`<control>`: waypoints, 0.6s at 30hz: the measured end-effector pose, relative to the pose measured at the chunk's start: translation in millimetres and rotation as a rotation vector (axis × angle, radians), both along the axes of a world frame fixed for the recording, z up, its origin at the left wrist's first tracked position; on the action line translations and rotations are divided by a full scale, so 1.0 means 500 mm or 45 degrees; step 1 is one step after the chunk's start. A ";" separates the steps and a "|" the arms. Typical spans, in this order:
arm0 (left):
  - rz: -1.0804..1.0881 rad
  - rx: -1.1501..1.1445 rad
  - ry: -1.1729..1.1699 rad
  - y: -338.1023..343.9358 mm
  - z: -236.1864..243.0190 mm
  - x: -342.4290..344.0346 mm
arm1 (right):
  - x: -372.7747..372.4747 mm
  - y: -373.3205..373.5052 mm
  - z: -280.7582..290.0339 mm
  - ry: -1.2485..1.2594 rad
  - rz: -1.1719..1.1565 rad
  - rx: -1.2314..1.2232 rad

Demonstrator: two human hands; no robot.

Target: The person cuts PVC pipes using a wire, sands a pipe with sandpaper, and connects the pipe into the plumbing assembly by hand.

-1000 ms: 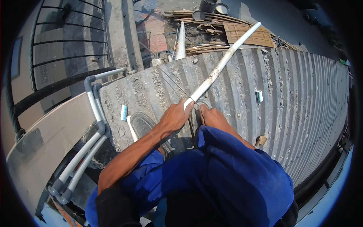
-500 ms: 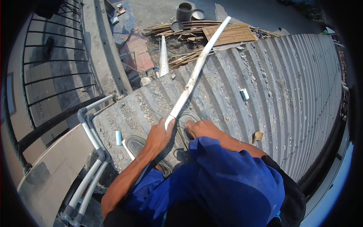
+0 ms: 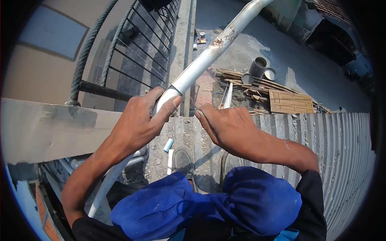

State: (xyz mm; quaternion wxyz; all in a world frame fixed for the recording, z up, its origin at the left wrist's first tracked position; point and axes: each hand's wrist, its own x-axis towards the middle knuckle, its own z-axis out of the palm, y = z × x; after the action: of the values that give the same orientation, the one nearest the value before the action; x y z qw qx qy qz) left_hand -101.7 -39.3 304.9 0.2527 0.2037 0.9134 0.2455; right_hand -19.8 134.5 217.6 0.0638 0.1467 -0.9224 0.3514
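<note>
White pipe [image 3: 209,54] slanting up-right

1. The corrugated roof [image 3: 341,152] of grey ridged sheet carries everything, stretching from the centre out toward 3 and 4 o'clock.
2. Its near edge, around the centre, is crusted with rough grey mortar.
3. A short white and blue tube [image 3: 168,145] lies on it at about 8 o'clock from centre.
4. A dark shoe [image 3: 183,160] stands on it just beside, at 6 o'clock.
</note>
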 end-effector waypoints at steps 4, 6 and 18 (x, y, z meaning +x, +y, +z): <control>0.009 0.165 0.096 -0.013 0.120 0.034 | 0.020 0.012 0.159 0.081 0.064 0.041; 0.013 0.224 -0.041 -0.011 0.152 0.062 | 0.064 0.022 0.215 -0.005 0.078 0.123; -0.294 0.421 -1.171 0.125 -0.124 0.248 | 0.413 0.029 0.027 -0.355 -0.761 0.018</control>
State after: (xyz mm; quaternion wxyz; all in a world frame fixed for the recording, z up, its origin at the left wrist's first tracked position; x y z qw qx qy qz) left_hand 22.1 23.3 242.9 0.6191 0.2115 0.6278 0.4218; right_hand 187.0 149.0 231.3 0.0362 -0.1796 -0.9269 0.3276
